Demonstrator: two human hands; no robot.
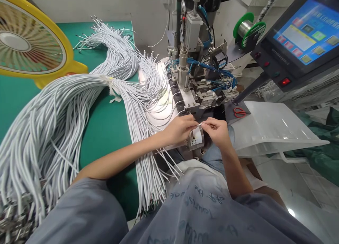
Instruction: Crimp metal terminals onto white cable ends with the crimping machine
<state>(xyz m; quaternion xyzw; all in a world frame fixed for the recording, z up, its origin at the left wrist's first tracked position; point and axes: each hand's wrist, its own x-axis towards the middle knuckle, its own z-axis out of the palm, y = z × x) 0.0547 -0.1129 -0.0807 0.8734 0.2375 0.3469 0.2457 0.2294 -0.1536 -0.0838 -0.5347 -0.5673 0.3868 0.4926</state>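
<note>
In front of the machine [189, 85], both my hands meet at the end of one white cable [199, 124]. My left hand [180, 129] pinches the cable from the left, its fingers closed. Right beside it, my right hand [216, 131] is closed in a pinch at the cable's tip; the fingertips hide most of that end. Several white cables lie side by side along the machine's dark edge. A large bundle of white cables [135, 109], tied near its middle, spreads under and past my left forearm, with thin coloured wires at its lower ends.
A yellow fan [67, 46] stands at the left on the green table [100, 138]. Red-handled scissors [239, 112] lie right of the machine, near a translucent plastic bin [278, 125]. Above them are a wire spool [246, 28] and a lit control screen [308, 32].
</note>
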